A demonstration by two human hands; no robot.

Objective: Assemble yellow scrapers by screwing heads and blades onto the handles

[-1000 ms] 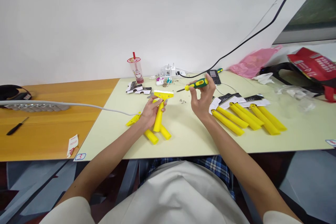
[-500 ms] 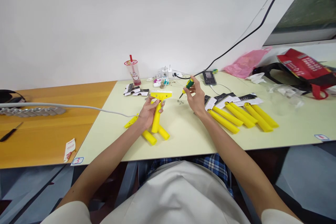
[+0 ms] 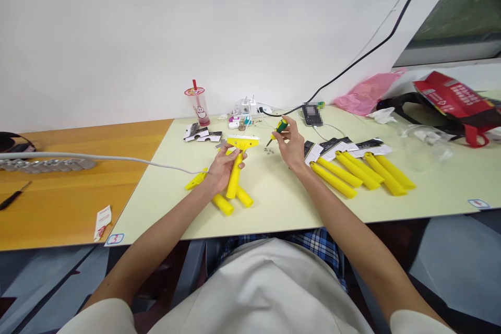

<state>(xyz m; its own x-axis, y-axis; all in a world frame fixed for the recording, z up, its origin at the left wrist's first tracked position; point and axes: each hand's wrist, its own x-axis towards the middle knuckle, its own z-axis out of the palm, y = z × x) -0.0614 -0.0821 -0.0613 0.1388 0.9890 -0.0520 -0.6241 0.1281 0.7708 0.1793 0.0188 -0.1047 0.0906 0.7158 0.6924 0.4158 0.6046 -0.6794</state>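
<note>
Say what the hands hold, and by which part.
Left hand: scraper, by the upper handle, just below its head. Right hand: screwdriver, by its handle, tip angled down.

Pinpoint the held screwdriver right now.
Head view, just right of centre: the right hand holds the screwdriver, tip angled down toward the small metal pieces.

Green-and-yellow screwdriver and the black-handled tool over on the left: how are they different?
The green-and-yellow screwdriver has a bright handle, while the black-handled tool has a dark one. The green-and-yellow screwdriver is held in the right hand; the black-handled tool lies on the wooden table. The green-and-yellow screwdriver slants tip down, but the black-handled tool lies flat. Both have a slim shaft.
</note>
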